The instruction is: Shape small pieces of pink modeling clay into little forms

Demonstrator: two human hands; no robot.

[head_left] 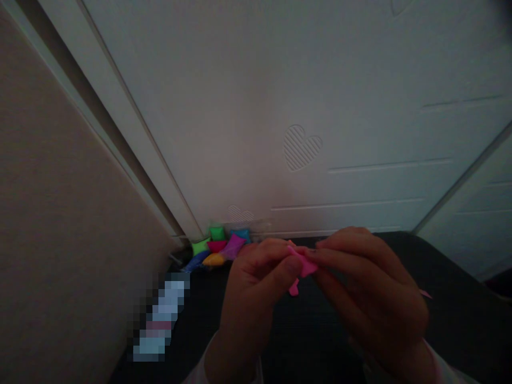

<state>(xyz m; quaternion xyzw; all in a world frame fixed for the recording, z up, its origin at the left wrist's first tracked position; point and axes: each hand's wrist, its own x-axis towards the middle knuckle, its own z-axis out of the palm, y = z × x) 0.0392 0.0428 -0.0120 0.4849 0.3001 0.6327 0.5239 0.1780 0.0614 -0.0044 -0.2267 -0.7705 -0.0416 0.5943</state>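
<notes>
A soft bright pink piece of modelling clay [306, 265] is pinched between my two hands above the dark table. My left hand [260, 277] has its thumb and fingers closed on the left end. From the right, my right hand [372, 288] grips the other end with its fingertips. A small orange bit [290, 243] shows at the top of the left fingers. Just under the clay is another pink piece [294, 288]; I cannot tell whether it hangs or lies on the table.
Several small coloured packets [232, 248] in clear plastic lie at the table's back left. A blurred-out light strip-shaped item [162, 317] is on the left edge. A thin pink scrap [426, 294] shows right of my hand. Behind the dark table [304, 341] stands a white panel [240, 106] with embossed hearts.
</notes>
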